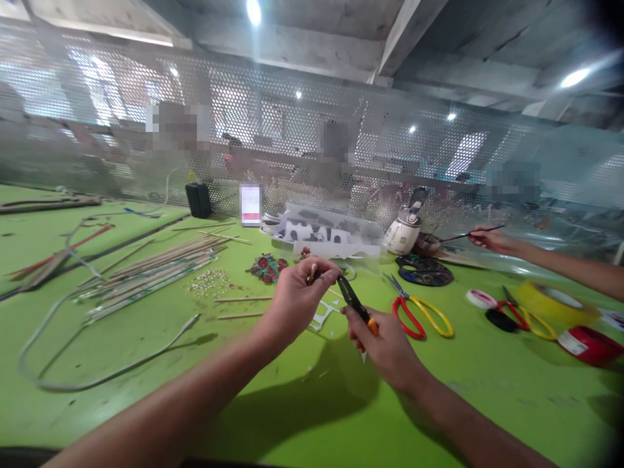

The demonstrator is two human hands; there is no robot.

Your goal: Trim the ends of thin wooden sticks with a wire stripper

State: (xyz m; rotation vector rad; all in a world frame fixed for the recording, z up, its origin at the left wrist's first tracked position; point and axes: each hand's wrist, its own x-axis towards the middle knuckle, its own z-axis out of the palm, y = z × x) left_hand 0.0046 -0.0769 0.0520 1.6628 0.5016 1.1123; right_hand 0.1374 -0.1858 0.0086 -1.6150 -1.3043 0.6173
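Note:
Near the middle of the view, my left hand point(299, 296) is closed in a pinch on something small, partly hidden by the fingers. Just to its right, my right hand point(380, 341) grips a black and orange cutter point(355, 300), whose upper end points up and left to the left fingertips. Under and between the hands lies a white cut-out piece point(324, 315) on the green table point(273, 416). Beyond the left hand are red and green flower-like pieces point(267, 268). Two thin sticks point(244, 299) lie left of that hand.
Red and yellow scissors point(408, 309), a paint palette point(424, 270) and a pale jug point(403, 233) stand or lie to the right, with tape rolls point(556, 302) beyond. Another person's hand point(490, 239) holds a brush. Bundled sticks point(160, 266) and a cable point(121, 370) lie left.

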